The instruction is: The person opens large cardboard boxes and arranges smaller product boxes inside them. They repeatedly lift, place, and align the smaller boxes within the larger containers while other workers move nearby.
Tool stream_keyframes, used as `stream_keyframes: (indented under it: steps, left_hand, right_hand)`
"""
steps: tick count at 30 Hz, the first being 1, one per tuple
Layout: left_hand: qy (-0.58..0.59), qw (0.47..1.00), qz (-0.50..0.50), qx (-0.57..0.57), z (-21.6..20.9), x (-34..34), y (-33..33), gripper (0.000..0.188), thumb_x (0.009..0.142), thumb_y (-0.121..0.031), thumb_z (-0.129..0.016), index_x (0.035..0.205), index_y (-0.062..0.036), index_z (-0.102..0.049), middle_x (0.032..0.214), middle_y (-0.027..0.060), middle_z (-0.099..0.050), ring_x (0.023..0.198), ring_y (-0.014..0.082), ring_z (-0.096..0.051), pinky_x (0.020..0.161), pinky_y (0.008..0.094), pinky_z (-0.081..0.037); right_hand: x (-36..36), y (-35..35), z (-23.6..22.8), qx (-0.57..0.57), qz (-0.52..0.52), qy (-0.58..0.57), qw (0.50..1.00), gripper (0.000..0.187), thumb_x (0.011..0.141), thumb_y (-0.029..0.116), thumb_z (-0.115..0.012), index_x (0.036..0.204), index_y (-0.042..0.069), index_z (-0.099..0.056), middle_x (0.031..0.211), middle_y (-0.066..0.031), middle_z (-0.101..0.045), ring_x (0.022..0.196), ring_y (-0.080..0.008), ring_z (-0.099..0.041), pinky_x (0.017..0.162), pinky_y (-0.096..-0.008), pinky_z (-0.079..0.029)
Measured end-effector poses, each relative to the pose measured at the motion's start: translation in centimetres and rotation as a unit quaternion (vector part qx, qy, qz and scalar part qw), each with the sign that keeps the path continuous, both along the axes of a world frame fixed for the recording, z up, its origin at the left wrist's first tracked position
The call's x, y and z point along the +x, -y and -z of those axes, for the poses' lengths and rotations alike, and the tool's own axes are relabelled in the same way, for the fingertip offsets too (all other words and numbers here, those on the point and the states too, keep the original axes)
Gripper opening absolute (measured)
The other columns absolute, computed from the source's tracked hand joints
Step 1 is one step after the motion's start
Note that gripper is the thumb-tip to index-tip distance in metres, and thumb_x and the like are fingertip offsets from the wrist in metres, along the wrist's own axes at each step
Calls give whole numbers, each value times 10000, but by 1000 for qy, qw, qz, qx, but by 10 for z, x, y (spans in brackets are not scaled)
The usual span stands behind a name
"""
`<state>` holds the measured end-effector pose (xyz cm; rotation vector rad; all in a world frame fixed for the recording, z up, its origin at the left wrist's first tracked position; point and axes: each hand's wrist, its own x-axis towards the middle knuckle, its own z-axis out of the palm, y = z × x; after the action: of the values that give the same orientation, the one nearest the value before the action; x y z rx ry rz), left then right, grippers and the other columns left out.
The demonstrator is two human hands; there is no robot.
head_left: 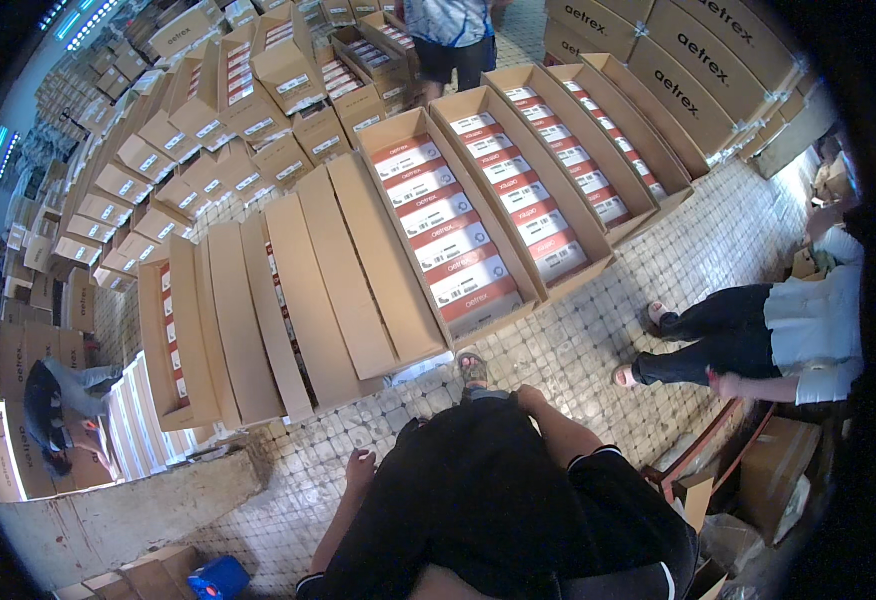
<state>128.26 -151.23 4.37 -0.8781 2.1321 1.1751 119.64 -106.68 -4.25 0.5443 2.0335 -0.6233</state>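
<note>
Long brown carton, opened at the top, packed with red-and-white boxes, seen beyond left grip and right grip, finger closure of either cannot be told

Uneven light, dark fisheye edges

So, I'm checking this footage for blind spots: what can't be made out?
Head view: inside of the closed carton, hidden by its flaps.
Head view: whether the left hand holds something, too small to tell.
Head view: head of the person at the top, cut off by the picture's edge.
</note>
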Motion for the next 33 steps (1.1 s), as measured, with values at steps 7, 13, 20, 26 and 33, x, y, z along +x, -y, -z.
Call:
stream_keyframes:
  steps: [7,13,20,26,33]
  left_hand:
    - [-22,996,84,-13,15,-11,-17,453,817,-361,-660,1122,-39,-566,932,155,-682,823,234,-665,723,341,-515]
    - [-10,990,118,-72,16,10,0,442,822,-362,-647,1114,-40,-568,940,157,-681,818,239,-667,729,348,-517]
    - [28,999,21,-23,-12,13,-5,396,829,-283,-651,1120,-37,-544,864,127,-645,696,192,-646,578,324,-500]
    - [18,1000,-9,3,-24,1,-23,384,839,-273,-649,1127,-45,-536,885,119,-625,708,195,-633,526,322,-484]
    - [37,998,-47,18,-28,-3,-33,400,834,-266,-656,1143,-49,-523,877,113,-610,716,192,-621,542,315,-489]
  right_hand:
    - [7,-10,16,-7,-44,-27,999,538,852,447,-502,1143,-1,-568,1181,-229,-582,1110,-371,-558,936,-431,-447]
    - [17,-16,23,-5,-67,-70,995,459,895,379,-463,1118,-6,-578,1163,-235,-586,1088,-378,-565,919,-446,-451]
    - [-3,-16,-38,-11,-130,-52,990,415,877,343,-467,1087,15,-610,1141,-237,-591,1100,-373,-550,916,-462,-444]
    - [-80,22,-133,-38,-23,-421,906,437,876,270,-544,1259,82,-451,979,-223,-632,937,-390,-599,783,-480,-474]
    - [-115,44,-130,-22,-100,-225,969,798,872,357,-550,1467,214,-37,1076,-261,-599,982,-407,-596,869,-477,-453]
